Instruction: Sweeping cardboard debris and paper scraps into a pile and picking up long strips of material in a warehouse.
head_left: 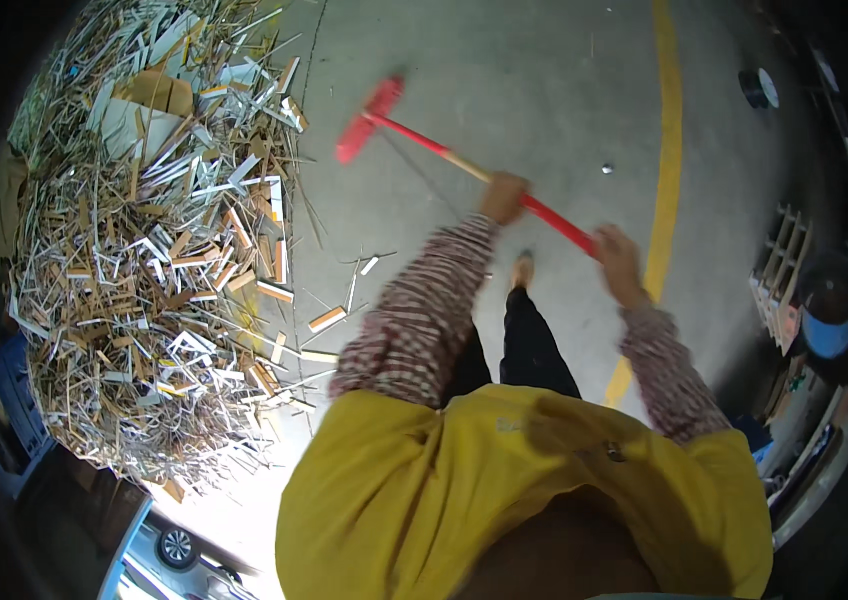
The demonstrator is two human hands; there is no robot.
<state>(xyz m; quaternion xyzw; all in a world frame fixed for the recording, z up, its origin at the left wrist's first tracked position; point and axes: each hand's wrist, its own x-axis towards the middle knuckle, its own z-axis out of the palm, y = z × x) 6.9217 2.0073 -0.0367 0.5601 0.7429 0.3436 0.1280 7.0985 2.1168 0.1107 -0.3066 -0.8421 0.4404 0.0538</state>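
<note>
A long broom (464,165) slants across the middle of the view. Its red head (372,118) is blurred and points toward the upper left, close to the floor; whether it touches cannot be told. My left hand (506,197) is wrapped round the middle of the handle, where a bare wood-coloured stretch meets a red one. Farther up the handle, near its end, my right hand (621,262) grips the red part. To the left of the broom lies a big heap of scrap strips (174,230), mixed with cardboard bits.
Loose strips, such as an orange-and-white piece (327,319), lie between the heap and my feet. A yellow line (666,150) runs along the floor at right. Beyond it stand a wooden pallet (782,265) and a blue bucket-like container (829,335). A parked car (179,548) shows at lower left.
</note>
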